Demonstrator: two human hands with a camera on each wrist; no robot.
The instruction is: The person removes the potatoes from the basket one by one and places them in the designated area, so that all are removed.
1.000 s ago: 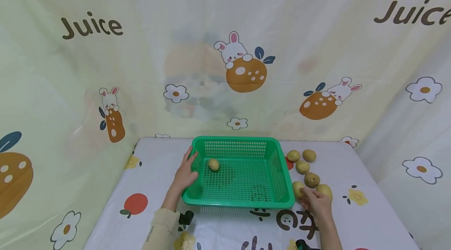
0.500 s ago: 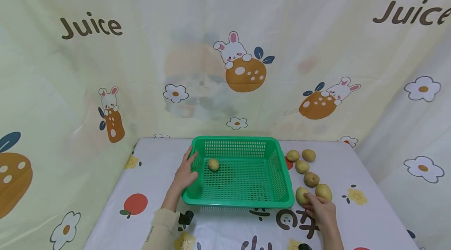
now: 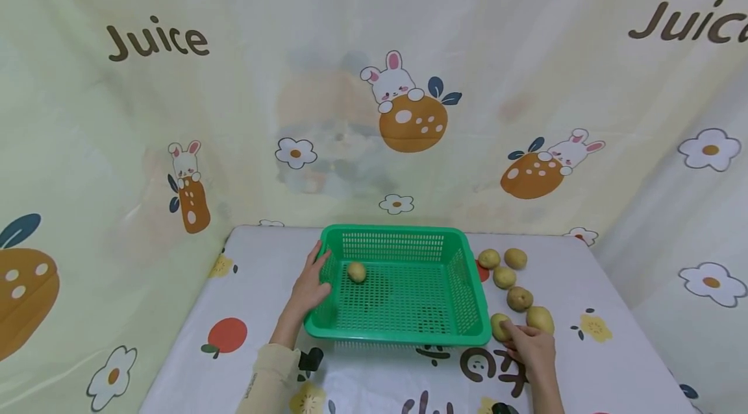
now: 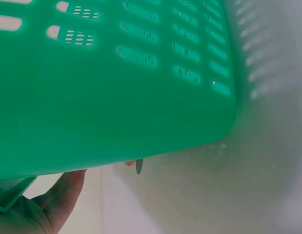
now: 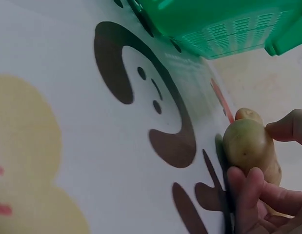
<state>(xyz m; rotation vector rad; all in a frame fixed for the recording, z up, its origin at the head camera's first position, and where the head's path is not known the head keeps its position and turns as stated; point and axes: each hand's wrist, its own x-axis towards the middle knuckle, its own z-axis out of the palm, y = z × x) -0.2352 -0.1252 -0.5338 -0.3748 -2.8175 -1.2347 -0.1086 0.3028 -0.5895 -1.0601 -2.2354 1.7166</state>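
A green plastic basket (image 3: 403, 340) with slotted walls lies on the cloth-covered table, one potato (image 3: 356, 272) inside it near the left wall. My left hand (image 3: 310, 287) holds the basket's left rim, with the thumb over the inner side; in the left wrist view the basket wall hides most of that hand (image 4: 58, 202). Just right of the basket's near right corner, my right hand (image 3: 530, 344) pinches a potato (image 5: 244, 145) between thumb and fingers. A larger potato (image 3: 540, 320) lies beside the right hand, and a browner potato (image 3: 519, 298) lies behind the held one.
Farther back, to the right of the basket, lie more potatoes: one potato (image 3: 504, 278), another potato (image 3: 489, 259) and a third potato (image 3: 516, 258). The printed tablecloth (image 3: 374, 381) covers the table. A printed curtain (image 3: 245, 96) hangs behind and at both sides.
My right hand and its potato have shifted slightly right, away from the basket's edge, and a little nearer to me. The left hand and basket have stayed put.
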